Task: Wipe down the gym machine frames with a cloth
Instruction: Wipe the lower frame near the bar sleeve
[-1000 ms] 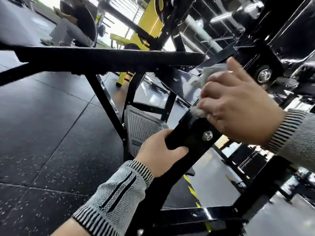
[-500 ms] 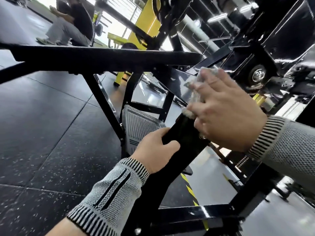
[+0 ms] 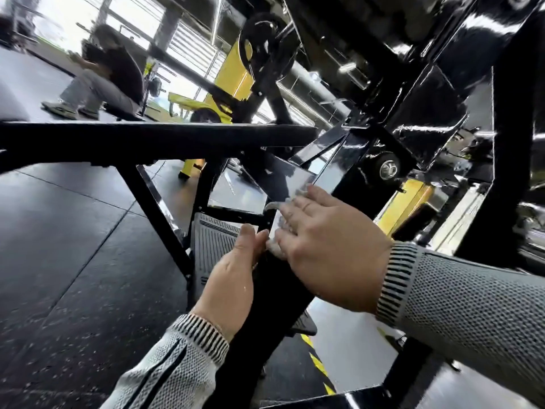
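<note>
The right hand (image 3: 330, 252) lies flat on the sloping black metal frame bar (image 3: 265, 305) of the gym machine, its fingers (image 3: 298, 211) straight, close together and pointing up the bar. Under them sits the crumpled whitish cloth (image 3: 275, 206); only its edges show, one flap curling out beyond the fingertips on the thumb side and another bunch peeking out below the index knuckle. The fingers press the cloth against the glossy upper face of the bar, just where the matte lower part gives way to a shiny reflective stretch (image 3: 333, 169).

The left hand (image 3: 233, 278) grips the same bar directly below the cloth. Its thumb (image 3: 247, 234) runs up along the near edge, its tip almost touching the cloth's lower edge, while the other fingers wrap round the far side of the bar and are hidden, so their exact curl cannot be told. Both wrists wear grey knitted sleeves with black-and-white striped cuffs (image 3: 395, 281).

Past the left fingers, further down, a grey ribbed footplate (image 3: 212, 240) sits low in the frame. Above the right fingertips a long flat black padded bench edge (image 3: 147, 137) runs crosswise, and beyond it a black bolt with a silver head (image 3: 387, 169) is set into the glossy black housing. The floor is black speckled rubber matting (image 3: 59, 231). Far beyond the fingertips a person (image 3: 109, 75) sits near yellow machine parts (image 3: 233, 72).
</note>
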Demonstrator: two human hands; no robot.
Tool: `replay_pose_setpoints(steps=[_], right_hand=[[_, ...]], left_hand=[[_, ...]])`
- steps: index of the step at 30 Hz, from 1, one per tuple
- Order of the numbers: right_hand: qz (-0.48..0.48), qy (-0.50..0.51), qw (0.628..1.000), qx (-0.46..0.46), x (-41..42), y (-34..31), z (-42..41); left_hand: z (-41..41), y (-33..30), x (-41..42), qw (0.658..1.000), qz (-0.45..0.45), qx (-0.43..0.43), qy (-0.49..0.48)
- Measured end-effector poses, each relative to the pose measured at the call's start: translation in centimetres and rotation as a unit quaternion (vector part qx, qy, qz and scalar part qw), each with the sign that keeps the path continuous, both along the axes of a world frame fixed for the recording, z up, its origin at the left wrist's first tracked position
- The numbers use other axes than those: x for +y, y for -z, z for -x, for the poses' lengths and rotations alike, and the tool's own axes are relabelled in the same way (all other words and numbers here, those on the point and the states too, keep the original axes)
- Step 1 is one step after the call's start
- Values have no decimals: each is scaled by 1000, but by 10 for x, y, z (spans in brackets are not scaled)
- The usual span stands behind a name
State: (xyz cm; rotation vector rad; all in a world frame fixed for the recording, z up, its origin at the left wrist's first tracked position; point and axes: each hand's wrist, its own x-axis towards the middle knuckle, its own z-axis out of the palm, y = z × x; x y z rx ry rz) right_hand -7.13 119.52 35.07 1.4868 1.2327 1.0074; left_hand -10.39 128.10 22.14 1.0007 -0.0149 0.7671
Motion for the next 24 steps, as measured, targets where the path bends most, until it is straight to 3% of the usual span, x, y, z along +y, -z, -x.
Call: replay_pose_setpoints(steps=[4,7,12,17,19,22,24], right_hand=[[-119,23,991,-58,1,-41,7],[-105,11,991,-82,-4,-36,8],[-156,-29,987,-19,-8,-46,-1],[30,-48,993,106,-14,16,-6],[-25,-40,997,56,-10,-10,-6],[-185,-32,982,-11,-6,-41,-6],[-141,-39,989,4,-2,-14,-8]], left_hand=[[4,-3,-4,1000,10,1,15],[6,-3,-4,1000,9,-3,8],[6,-5,-4,1000,21,-14,-5],[8,-7,-4,995,99,-19,15],[9,-7,-1,997,70,-8,9],[11,-5,1,999,41,9,-28],[10,-5,0,998,53,6,-36]])
